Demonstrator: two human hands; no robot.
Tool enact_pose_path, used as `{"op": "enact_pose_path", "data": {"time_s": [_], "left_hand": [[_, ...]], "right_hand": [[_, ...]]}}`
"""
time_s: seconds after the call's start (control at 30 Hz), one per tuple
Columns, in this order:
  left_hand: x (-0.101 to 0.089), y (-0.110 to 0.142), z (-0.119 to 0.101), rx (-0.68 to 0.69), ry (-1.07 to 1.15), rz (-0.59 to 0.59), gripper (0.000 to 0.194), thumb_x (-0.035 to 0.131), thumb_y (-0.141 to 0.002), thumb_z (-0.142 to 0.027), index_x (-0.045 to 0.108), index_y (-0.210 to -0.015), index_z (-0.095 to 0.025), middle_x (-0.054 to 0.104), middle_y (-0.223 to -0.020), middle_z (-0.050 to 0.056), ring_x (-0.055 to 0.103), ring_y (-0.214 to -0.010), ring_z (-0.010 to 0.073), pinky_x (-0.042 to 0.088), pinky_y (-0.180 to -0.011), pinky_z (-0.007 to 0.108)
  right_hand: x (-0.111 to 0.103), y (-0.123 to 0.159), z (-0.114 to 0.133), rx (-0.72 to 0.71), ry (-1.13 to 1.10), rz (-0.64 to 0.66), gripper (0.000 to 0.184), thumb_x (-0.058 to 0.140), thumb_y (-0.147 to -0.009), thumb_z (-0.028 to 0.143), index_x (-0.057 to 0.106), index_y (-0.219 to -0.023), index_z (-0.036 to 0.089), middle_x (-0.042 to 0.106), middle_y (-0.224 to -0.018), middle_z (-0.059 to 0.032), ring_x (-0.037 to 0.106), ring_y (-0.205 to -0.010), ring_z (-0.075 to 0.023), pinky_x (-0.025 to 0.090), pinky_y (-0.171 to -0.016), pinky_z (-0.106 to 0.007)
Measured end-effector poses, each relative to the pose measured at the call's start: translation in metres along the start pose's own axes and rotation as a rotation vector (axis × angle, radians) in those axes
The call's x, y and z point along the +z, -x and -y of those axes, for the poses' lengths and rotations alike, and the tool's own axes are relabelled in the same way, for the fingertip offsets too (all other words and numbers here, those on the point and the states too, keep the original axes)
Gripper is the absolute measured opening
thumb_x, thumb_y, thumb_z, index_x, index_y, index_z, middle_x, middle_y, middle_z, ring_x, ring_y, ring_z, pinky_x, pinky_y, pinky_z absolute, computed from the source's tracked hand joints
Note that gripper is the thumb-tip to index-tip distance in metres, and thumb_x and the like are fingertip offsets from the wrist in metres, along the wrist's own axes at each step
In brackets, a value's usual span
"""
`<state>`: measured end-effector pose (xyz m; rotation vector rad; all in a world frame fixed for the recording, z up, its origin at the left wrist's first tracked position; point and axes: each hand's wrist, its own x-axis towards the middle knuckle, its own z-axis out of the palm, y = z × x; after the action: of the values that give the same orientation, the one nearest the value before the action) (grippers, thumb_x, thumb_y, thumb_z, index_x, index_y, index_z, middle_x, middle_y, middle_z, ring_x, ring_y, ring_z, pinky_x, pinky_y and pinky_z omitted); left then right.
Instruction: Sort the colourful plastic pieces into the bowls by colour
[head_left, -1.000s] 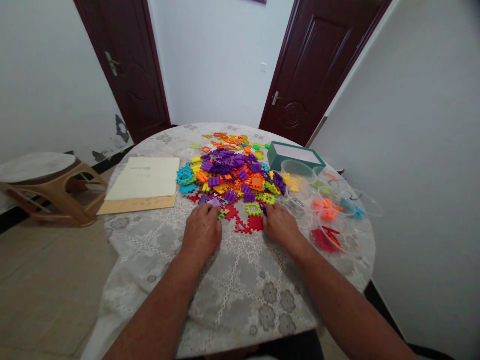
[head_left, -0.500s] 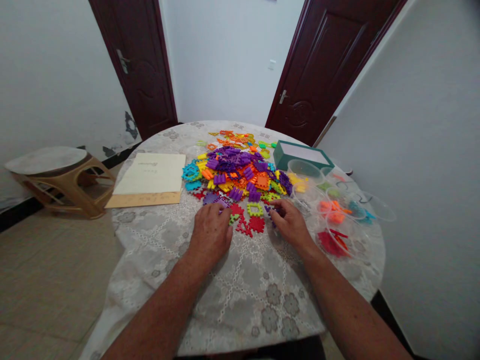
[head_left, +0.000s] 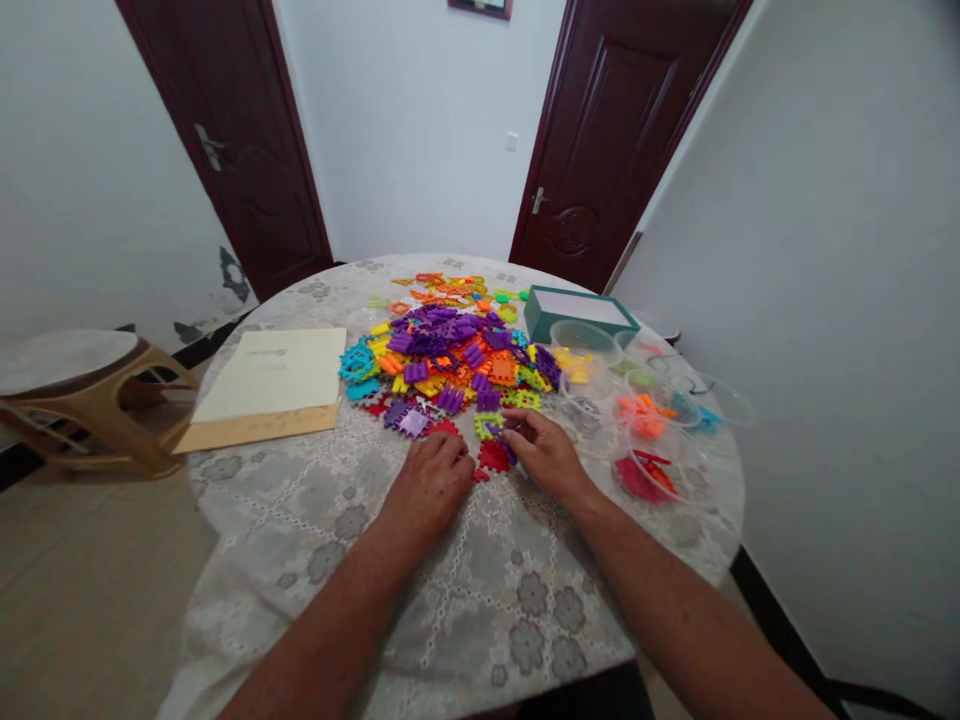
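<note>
My right hand (head_left: 551,458) pinches a purple toothed plastic building piece (head_left: 509,452) between thumb and fingers, over a red square piece (head_left: 492,459). Just beyond it lies a light green square frame piece (head_left: 484,430). My left hand (head_left: 433,477) rests low at the near side of the pieces, its fingers curled down over red pieces; what they hold, if anything, is hidden beneath them. A purple square piece (head_left: 412,421) lies beyond its knuckles. Behind both hands spreads a heap of interlocking pieces (head_left: 450,345) in purple, orange, yellow, blue and green.
Clear round tubs (head_left: 592,335) with sorted coloured pieces stand at the right. A green box (head_left: 574,310) sits behind them. Paper sheets (head_left: 281,375) lie at the left on the patterned tablecloth (head_left: 300,500). A stool (head_left: 97,400) stands beyond the table's left edge.
My right hand has moved left with the purple piece, over the red square. The left hand now covers the light green and red pieces that showed beside it. The view has shifted.
</note>
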<state>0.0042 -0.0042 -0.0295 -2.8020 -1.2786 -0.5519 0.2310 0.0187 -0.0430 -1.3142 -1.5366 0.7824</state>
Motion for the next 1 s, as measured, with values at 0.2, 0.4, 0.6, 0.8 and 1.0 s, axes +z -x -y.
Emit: {"op": "enact_pose_path", "data": {"time_s": [0.2,0.4,0.6,0.8,1.0], "left_hand": [[0.005,0.000,-0.002,-0.009,0.226,-0.144,0.007,0.057,-0.097,-0.019,0.064,-0.100,-0.019,0.063,-0.130,0.016,0.056,-0.125,0.0302,0.048,-0.104,0.049],[-0.008,-0.003,-0.005,-0.199,0.538,-0.135,0.015,0.050,-0.102,-0.034,0.058,-0.100,-0.022,0.068,-0.101,0.007,0.066,-0.097,0.0224,0.053,-0.089,0.039],[-0.009,-0.009,0.005,-0.455,0.705,-0.141,0.025,0.058,-0.093,-0.040,0.065,-0.109,-0.023,0.073,-0.093,0.005,0.069,-0.083,0.0222,0.055,-0.077,0.036],[-0.017,-0.016,0.007,-0.459,0.709,-0.204,0.029,0.060,-0.092,-0.048,0.074,-0.105,-0.026,0.078,-0.110,0.007,0.072,-0.099,0.0269,0.056,-0.089,0.041],[-0.027,-0.019,0.001,-0.563,0.747,-0.254,0.024,0.063,-0.089,-0.045,0.070,-0.098,-0.024,0.076,-0.094,0.003,0.070,-0.086,0.0228,0.054,-0.081,0.036]], "right_hand": [[0.000,0.002,0.014,-0.063,0.093,-0.036,0.029,0.063,-0.092,0.030,0.073,-0.119,0.023,0.073,-0.097,-0.0029,0.064,-0.081,-0.0179,0.051,-0.076,-0.031],[-0.001,0.000,0.021,-0.212,0.131,-0.086,0.026,0.061,-0.095,0.024,0.073,-0.118,0.022,0.069,-0.102,-0.0052,0.064,-0.092,-0.0191,0.050,-0.085,-0.033],[0.007,-0.004,0.020,-0.272,0.142,-0.026,0.019,0.063,-0.096,0.024,0.074,-0.111,0.024,0.069,-0.100,-0.0044,0.063,-0.096,-0.0194,0.049,-0.089,-0.033],[0.005,-0.003,0.021,-0.246,0.137,-0.044,0.017,0.064,-0.097,0.027,0.074,-0.110,0.024,0.070,-0.101,-0.0042,0.062,-0.090,-0.0186,0.050,-0.085,-0.032],[0.005,-0.004,0.015,-0.143,-0.014,-0.085,0.018,0.066,-0.095,0.032,0.075,-0.109,0.024,0.072,-0.104,-0.0035,0.065,-0.084,-0.0174,0.053,-0.080,-0.032]]}}
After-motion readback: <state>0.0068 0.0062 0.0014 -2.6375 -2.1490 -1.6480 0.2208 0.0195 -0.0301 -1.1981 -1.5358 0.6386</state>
